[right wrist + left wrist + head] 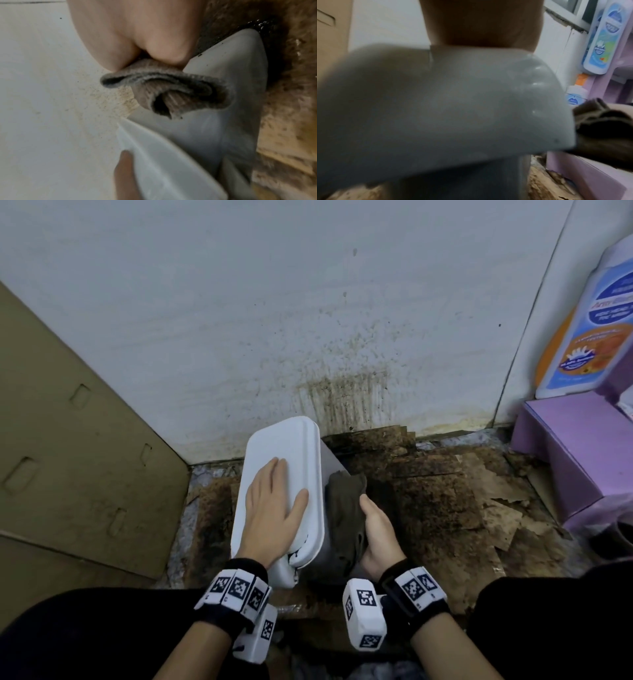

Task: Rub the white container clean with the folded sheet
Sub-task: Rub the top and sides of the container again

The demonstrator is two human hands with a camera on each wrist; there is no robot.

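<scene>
Fingers (364, 503) around folded sheet (344, 508) against white container (284, 440)

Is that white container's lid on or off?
On. The white container has its lid shut flat on top, the left hand resting open on it, while the right hand presses the cloth against its side.

Sheet (344, 515) right of container (284, 446) (touching)
</scene>
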